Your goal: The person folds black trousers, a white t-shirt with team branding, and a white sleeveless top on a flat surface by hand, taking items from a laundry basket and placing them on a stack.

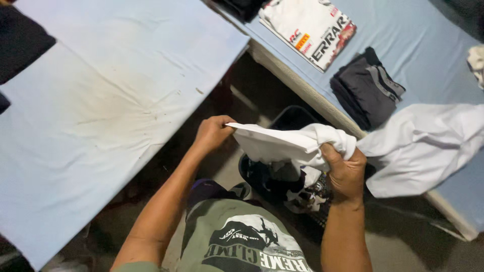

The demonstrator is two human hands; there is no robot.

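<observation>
Both my hands grip one white garment (282,143), stretched between them at waist height. My left hand (212,133) pinches its left edge. My right hand (345,171) is closed around a bunched part of it on the right. The cloth hangs over a dark basket (282,118) on the floor that holds more clothes. From my right hand the white fabric (423,143) trails off onto the table at the right.
A pale blue, stained ironing surface (101,100) fills the left. On the blue-covered table (423,40) at the right lie a folded white printed shirt (310,27) and a folded dark grey garment (365,88). Dark cloth (20,40) lies at the far left.
</observation>
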